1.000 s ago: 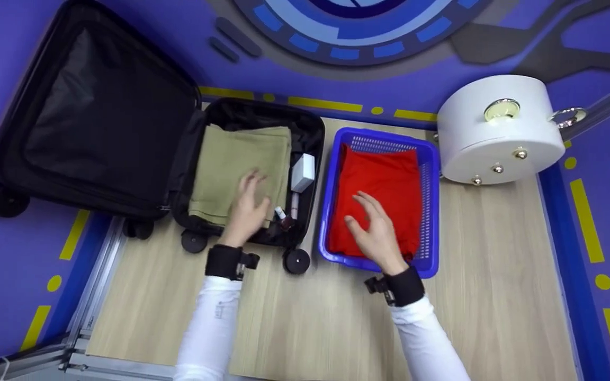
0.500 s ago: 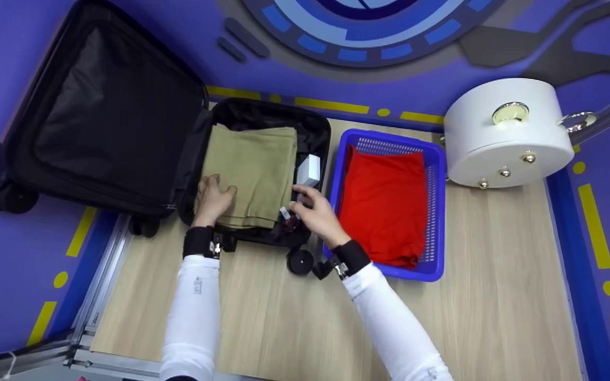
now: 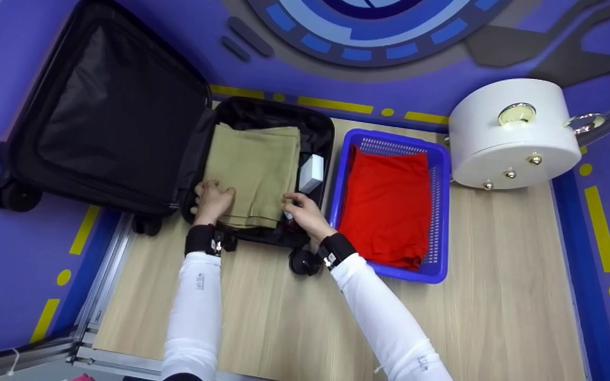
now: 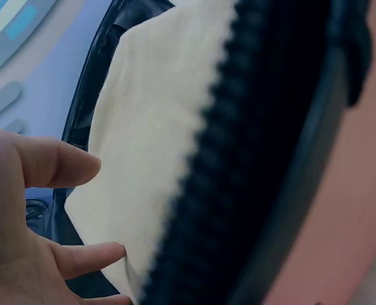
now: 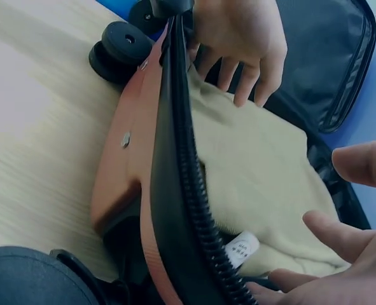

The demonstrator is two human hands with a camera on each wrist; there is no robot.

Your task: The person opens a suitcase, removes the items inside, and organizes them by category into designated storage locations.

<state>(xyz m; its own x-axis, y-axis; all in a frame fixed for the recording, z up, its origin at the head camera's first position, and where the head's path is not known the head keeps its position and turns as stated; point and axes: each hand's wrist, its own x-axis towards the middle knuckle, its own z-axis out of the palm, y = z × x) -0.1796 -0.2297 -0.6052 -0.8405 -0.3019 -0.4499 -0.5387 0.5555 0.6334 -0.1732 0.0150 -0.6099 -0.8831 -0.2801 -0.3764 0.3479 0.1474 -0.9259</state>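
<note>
A folded khaki cloth [image 3: 254, 164] lies in the lower half of an open black-lined suitcase [image 3: 270, 103]. My left hand [image 3: 213, 202] is at the cloth's near left edge, fingers pointing down at it; in the left wrist view a fingertip [image 4: 118, 250] touches the cloth. At the near right edge my right hand [image 3: 307, 214] reaches in with fingers loosely extended. Beside the cloth stands a small white box [image 3: 312, 173]. A small dark item [image 3: 290, 224] lies partly hidden under the right hand. In the right wrist view a white label [image 5: 242, 249] shows near the zip.
A blue basket [image 3: 440, 238] holding folded red cloth [image 3: 387, 206] stands right of the suitcase. Farther right is a white drum-shaped case [image 3: 511, 135] with metal handles. The suitcase lid [image 3: 109, 116] leans open against the wall at left. Black wheels [image 3: 303, 261] stick out in front.
My left hand has moved left to the cloth's left edge. The right hand has gone from above the red cloth in the basket to the khaki cloth's right edge.
</note>
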